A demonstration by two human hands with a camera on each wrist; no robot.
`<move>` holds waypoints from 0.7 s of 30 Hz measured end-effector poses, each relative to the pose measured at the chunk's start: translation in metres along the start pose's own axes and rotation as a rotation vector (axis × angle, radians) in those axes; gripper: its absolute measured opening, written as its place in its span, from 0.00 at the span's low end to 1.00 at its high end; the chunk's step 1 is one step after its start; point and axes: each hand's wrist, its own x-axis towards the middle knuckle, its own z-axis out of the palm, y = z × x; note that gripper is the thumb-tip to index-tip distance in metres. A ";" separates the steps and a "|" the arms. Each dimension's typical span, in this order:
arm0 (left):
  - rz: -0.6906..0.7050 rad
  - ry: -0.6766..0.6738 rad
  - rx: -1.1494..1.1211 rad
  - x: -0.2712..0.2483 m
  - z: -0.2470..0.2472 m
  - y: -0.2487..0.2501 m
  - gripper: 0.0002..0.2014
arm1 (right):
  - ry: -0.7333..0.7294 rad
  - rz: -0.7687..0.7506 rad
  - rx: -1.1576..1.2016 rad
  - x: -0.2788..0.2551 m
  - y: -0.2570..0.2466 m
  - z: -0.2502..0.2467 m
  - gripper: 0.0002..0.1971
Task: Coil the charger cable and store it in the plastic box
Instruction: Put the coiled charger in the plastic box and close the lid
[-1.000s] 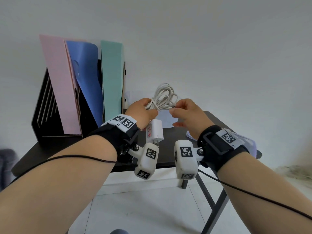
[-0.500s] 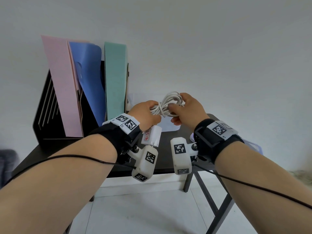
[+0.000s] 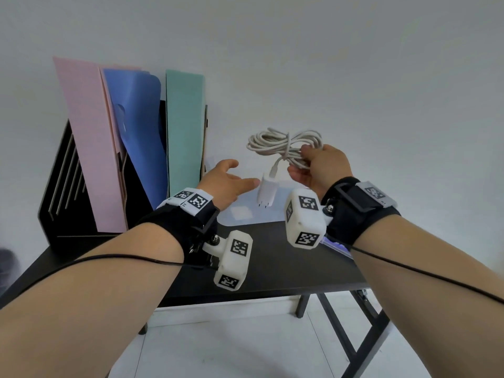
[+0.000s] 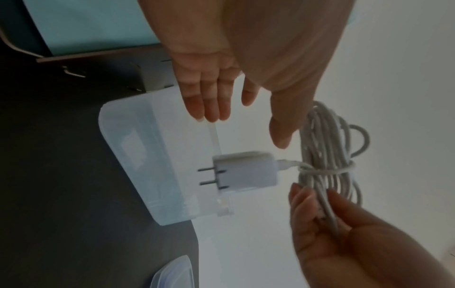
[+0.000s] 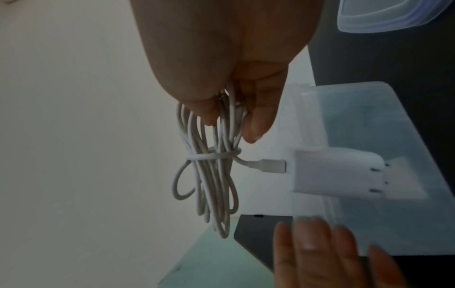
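Right hand [image 3: 323, 170] fingers [image 4: 302, 196] curled round the coiled charger cable [image 3: 283, 144], gripping one end of the bundle, held up in the air above the surface [image 3: 286, 263]. Coil wrapped once round its middle with its own strand. Short lead out of the wrap to a USB plug, seated in the white charger brick [image 3: 266, 193]. Brick dangling below the coil, prongs down, just over the plastic box [image 4: 152, 155].

Left hand [image 3: 226, 184] fingers [image 4: 209, 101] straight and spread, holding nothing. Palm near the brick, thumb tip just beside it; contact not clear. In the left wrist view, fingertips reach over the box's far edge.

Box translucent, lid off, sitting on the dark surface near the back edge, just right of the file rack [image 3: 68, 186]. Nothing readable inside it.

Box lid [image 5: 384, 13] lying separately on the surface, nearer the right wrist, clear with a bluish rim.

Black file rack at the left back of the surface, holding pink folder [image 3: 87, 143], blue folder [image 3: 139, 126] and teal folder [image 3: 185, 126], all upright, leaning slightly.

Plain white wall behind. Black surface legs visible over a pale floor.

Both wrist views dim but usable.
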 end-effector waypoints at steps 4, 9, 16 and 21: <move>-0.012 -0.116 0.026 0.004 0.008 -0.001 0.46 | -0.024 -0.013 0.019 0.009 -0.015 0.010 0.04; 0.041 -0.098 0.063 0.013 0.017 0.002 0.39 | -0.037 -0.008 0.077 0.018 -0.021 0.024 0.04; 0.187 0.139 0.150 0.038 0.001 0.006 0.31 | 0.020 -0.034 -0.009 0.047 -0.012 0.016 0.04; 0.193 0.129 0.544 0.052 0.003 0.003 0.24 | 0.043 -0.011 -0.285 0.068 0.010 0.007 0.05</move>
